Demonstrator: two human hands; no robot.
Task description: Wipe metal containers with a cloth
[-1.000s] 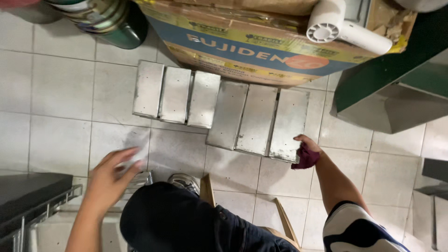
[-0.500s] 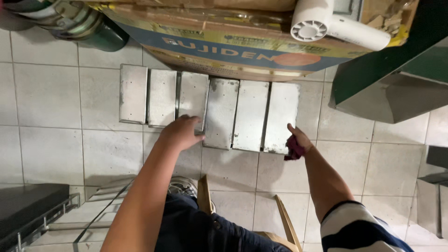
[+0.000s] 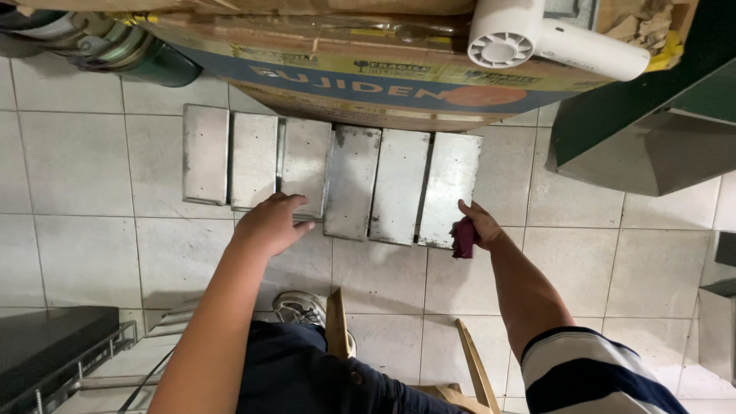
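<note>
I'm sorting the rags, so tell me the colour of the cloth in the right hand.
Dark maroon, a purplish red; the cloth is bunched in the right hand, seen in the head view.

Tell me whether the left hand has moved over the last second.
Yes. The left hand has moved forward from the bare floor tiles near the person's knee to the near edge of the third metal plate from the left, which lies unmoved.

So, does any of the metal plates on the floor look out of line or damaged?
Yes. The six grey metal plates do not form one even row: the three on the left sit higher, the three on the right lower and slightly tilted. The left hand rests on the third plate. All look scuffed and stained; no breakage is visible.
</note>
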